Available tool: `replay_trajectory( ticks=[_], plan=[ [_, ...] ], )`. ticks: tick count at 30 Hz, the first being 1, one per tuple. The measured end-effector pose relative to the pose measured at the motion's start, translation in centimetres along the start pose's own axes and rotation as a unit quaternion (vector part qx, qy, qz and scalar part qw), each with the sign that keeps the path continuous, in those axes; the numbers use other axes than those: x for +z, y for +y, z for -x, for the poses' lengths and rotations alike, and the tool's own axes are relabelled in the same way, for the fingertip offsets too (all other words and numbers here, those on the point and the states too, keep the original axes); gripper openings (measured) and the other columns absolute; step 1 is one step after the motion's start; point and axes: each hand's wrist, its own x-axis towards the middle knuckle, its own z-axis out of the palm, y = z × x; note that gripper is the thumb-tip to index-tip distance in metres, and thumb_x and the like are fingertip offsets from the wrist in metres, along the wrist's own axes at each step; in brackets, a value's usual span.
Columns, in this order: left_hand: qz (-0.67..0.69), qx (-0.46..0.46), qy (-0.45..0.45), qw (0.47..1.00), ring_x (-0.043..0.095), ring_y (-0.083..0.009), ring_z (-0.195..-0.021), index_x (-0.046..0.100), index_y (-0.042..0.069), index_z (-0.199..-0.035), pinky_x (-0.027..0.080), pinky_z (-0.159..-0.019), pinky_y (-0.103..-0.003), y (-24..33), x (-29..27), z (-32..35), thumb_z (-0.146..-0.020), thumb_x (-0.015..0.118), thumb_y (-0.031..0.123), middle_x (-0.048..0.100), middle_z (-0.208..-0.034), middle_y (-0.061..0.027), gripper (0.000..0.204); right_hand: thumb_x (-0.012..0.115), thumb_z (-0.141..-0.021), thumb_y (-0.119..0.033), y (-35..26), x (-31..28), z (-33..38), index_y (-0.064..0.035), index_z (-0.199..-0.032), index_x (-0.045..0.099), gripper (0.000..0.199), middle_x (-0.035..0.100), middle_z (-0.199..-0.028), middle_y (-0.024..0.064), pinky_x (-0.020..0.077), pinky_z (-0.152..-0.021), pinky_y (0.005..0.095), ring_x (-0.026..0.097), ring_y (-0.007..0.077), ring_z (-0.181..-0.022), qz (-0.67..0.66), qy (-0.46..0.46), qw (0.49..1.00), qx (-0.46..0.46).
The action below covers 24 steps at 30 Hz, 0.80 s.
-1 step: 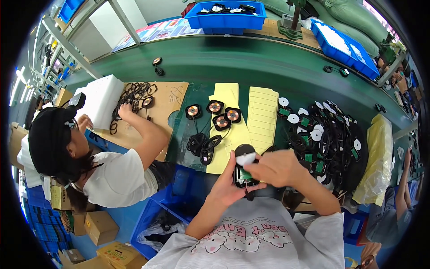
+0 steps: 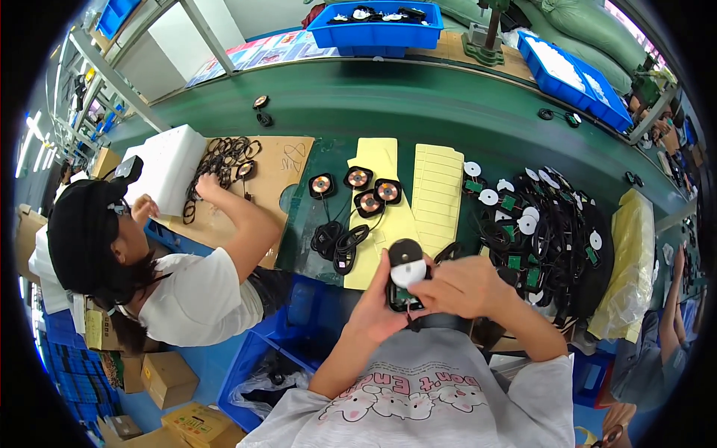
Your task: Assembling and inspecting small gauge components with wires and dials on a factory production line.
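Observation:
In front of my chest, my left hand [image 2: 373, 313] is closed around a small black square housing [image 2: 394, 300] with a green circuit board inside. Over its far end sit a white disc [image 2: 409, 275] and a dark round cap [image 2: 405, 251]. My right hand [image 2: 467, 287] has its fingers curled, the tips at the white disc's lower right edge; motion blurs them a little. Beyond my hands, several black square units with copper-coloured round centres [image 2: 370, 202] lie on yellow paper [image 2: 377, 153], with coiled black cables [image 2: 351, 246] nearby.
To the right is a big heap of black cables with white discs and green boards [image 2: 553, 231], beside a plastic-wrapped yellow stack [image 2: 626, 261]. A co-worker [image 2: 202, 291] works at the left over cardboard [image 2: 280, 164]. Behind runs a green belt [image 2: 418, 97]; blue bins [image 2: 377, 33] stand past it.
The white disc shows more fully now, as my right fingertips have slid down toward its lower edge. The housing has shifted slightly to the left. The co-worker's hand near the white block moved a little.

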Motion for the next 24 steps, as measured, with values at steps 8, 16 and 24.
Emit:
replay_trajectory(
  ticks=[8, 16, 24],
  plan=[
    [-0.042, 0.058, -0.017, 0.997, 0.045, -0.0244, -0.086, 0.049, 0.009, -0.111, 0.042, -0.061, -0.037, 3.4, -1.3, 2.1, -0.091, 0.037, 0.052, 0.046, -0.103, -0.0130, 0.049, 0.046, -0.084, -0.019, -2.5, -9.5, 17.1, -0.0103, -0.080, 0.041, 0.011, 0.046, -0.077, 0.0014, 0.0290, -0.045, 0.0218, 0.034, 0.0064, -0.053, -0.230, 0.592, 0.656, 0.408],
    [-0.093, 0.046, -0.028, 0.994, 0.044, -0.0264, -0.087, 0.048, 0.008, -0.112, 0.046, -0.062, -0.040, 3.1, -2.0, 2.1, -0.092, 0.034, 0.050, 0.045, -0.102, -0.0141, 0.049, 0.048, -0.085, -0.022, 0.4, 1.1, 36.2, -0.0057, -0.099, 0.053, 0.023, 0.056, -0.095, 0.0098, 0.0394, -0.068, 0.0312, 0.050, 0.0199, -0.077, 0.126, 0.319, 0.742, 0.576],
    [-0.133, 0.096, -0.021, 0.986, 0.046, -0.0270, -0.088, 0.047, 0.007, -0.113, 0.046, -0.062, -0.040, 2.3, -1.2, 2.8, -0.092, 0.033, 0.051, 0.045, -0.101, -0.0141, 0.051, 0.051, -0.084, -0.024, 7.4, 4.1, 37.2, -0.0042, -0.108, 0.058, 0.032, 0.062, -0.103, 0.0130, 0.0443, -0.077, 0.0355, 0.058, 0.0268, -0.086, 0.160, 0.060, 0.778, 0.605]
  ],
)
